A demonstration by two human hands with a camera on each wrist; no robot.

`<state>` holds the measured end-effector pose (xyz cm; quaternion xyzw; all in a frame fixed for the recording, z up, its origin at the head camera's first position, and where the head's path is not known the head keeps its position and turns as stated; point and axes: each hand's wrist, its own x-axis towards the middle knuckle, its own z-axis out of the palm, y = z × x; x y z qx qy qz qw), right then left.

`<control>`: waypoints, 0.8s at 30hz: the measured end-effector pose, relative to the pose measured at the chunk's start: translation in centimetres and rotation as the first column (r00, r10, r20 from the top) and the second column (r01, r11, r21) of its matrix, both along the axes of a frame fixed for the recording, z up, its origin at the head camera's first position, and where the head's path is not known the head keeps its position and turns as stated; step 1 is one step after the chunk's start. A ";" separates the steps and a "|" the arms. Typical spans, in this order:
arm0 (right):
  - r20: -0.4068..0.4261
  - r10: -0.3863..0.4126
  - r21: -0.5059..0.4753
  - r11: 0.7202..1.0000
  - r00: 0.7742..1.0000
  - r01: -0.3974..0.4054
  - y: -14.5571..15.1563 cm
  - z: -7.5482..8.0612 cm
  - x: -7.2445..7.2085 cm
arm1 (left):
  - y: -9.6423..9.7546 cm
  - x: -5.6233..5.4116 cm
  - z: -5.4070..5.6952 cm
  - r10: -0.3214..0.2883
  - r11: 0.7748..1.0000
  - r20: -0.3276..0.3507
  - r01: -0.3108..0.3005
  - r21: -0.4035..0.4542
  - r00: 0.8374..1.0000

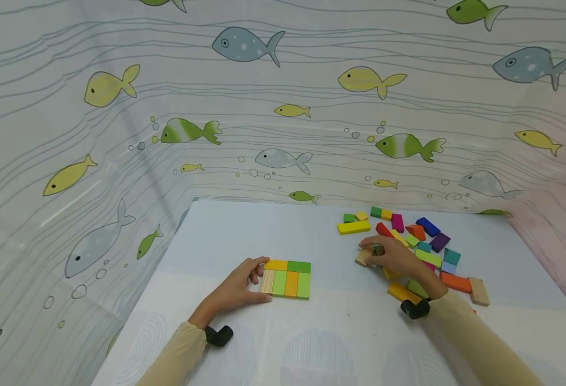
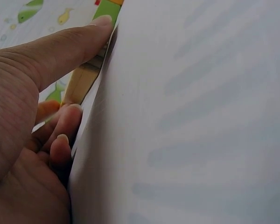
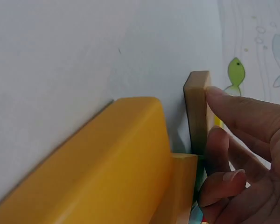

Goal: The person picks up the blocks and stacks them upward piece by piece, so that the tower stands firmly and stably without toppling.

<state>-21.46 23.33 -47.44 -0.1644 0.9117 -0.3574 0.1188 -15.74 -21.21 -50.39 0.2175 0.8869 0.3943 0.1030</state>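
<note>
On the white table, several green, orange and plain wood blocks (image 1: 291, 284) lie flush together in a flat rectangle. My left hand (image 1: 237, 284) brackets its left end, index finger at the far corner and thumb at the near one. The left wrist view has the thumb (image 2: 84, 39) along the blocks' near side, other fingers curled. At the edge of a loose pile, my right hand (image 1: 396, 260) pinches a plain wood block (image 1: 363, 256). In the right wrist view, the thumb tip presses that wood block (image 3: 196, 105), with a large orange block (image 3: 107, 154) close by.
Loose coloured blocks spread over the table's right side, among them a yellow bar (image 1: 354, 228), a blue block (image 1: 428, 226), an orange-red bar (image 1: 455, 282) and another plain wood block (image 1: 479, 291). A fish-patterned sheet (image 1: 244, 96) rises behind the table and along its sides.
</note>
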 end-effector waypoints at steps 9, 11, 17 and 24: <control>0.059 0.010 -0.009 1.000 0.998 -0.009 0.6 0.4 0.3 | -0.1 -0.1 -0.2 -0.017 1.000 -0.019 0.017 0.010 1.000; 0.062 -0.006 -0.003 1.000 0.998 0.007 0.6 0.4 0.2 | -0.1 0.0 -0.2 -0.017 1.000 -0.020 0.017 0.009 1.000; 0.036 -0.092 0.059 0.994 0.995 0.090 0.4 -0.6 -0.2 | -0.1 0.1 0.0 -0.019 0.999 -0.019 0.020 0.028 1.000; 0.021 -0.083 0.049 0.995 0.996 0.082 0.0 -0.6 0.1 | -0.2 0.1 0.0 -0.026 0.999 -0.027 0.027 0.022 0.999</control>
